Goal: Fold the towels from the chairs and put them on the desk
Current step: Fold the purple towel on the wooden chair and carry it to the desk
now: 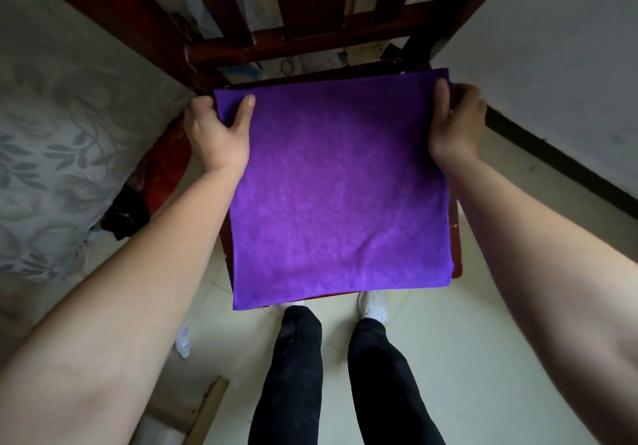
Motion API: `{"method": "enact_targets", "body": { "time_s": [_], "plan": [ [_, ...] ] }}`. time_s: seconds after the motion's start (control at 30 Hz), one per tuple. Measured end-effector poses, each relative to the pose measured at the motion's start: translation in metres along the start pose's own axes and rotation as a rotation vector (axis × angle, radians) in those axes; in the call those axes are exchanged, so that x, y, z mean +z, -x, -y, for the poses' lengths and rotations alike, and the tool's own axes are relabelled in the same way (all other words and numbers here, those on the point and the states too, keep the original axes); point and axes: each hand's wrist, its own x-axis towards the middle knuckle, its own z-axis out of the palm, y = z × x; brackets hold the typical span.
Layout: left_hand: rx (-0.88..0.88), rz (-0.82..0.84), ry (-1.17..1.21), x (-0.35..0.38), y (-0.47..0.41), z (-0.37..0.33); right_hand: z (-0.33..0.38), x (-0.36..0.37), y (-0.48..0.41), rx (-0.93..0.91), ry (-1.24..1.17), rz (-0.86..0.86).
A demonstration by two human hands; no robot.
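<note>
**Purple towel held at both far corners**

The purple towel (341, 185) is spread flat over the chair seat (456, 255), and its near edge overhangs toward the person's legs. Its two far corners are pinched, one by the left hand (217, 130) and one by the right hand (455, 123), with thumbs on top and fingers curled underneath. Both hands are level at the far edge, neither nearer than the other, and the whole cloth runs from the fingers back toward the body. A fold drawn toward the near edge looks to be called for. No tabletop is seen.
</note>
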Motion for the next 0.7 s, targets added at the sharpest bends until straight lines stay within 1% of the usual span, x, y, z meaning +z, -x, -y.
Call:
{"method": "enact_targets", "body": {
  "time_s": [0.03,0.07,0.1,0.17,0.23,0.33,0.37,0.43,0.53,0.63,0.7],
  "plan": [
    [-0.009,0.006,-0.019,-0.004,0.010,-0.006,-0.004,-0.006,0.011,-0.019,-0.050,0.001],
    [-0.013,0.011,-0.063,-0.009,0.024,-0.012,-0.009,-0.012,0.026,-0.072,-0.043,-0.008],
    [0.001,0.004,-0.133,-0.016,0.041,-0.015,-0.015,-0.016,0.044,-0.137,0.013,-0.014],
    [0.123,0.001,-0.307,-0.034,0.083,-0.017,-0.028,-0.026,0.086,-0.283,0.182,0.002],
    [0.266,0.108,-0.453,-0.046,0.130,-0.006,-0.043,-0.029,0.125,-0.448,0.324,0.038],
    [0.356,0.324,-0.602,-0.053,0.195,0.016,-0.070,-0.027,0.176,-0.581,0.488,0.244],
    [0.363,0.375,-0.653,-0.053,0.212,0.025,-0.080,-0.026,0.187,-0.605,0.556,0.307],
    [0.335,0.438,-0.729,-0.052,0.239,0.047,-0.105,-0.024,0.201,-0.645,0.673,0.376],
    [0.261,0.461,-0.761,-0.051,0.250,0.072,-0.131,-0.026,0.197,-0.709,0.759,0.384],
    [0.269,0.445,-0.728,-0.047,0.247,0.076,-0.135,-0.028,0.188,-0.758,0.781,0.375],
    [0.283,0.430,-0.711,-0.048,0.249,0.078,-0.137,-0.027,0.191,-0.749,0.762,0.364]
  ]
}}
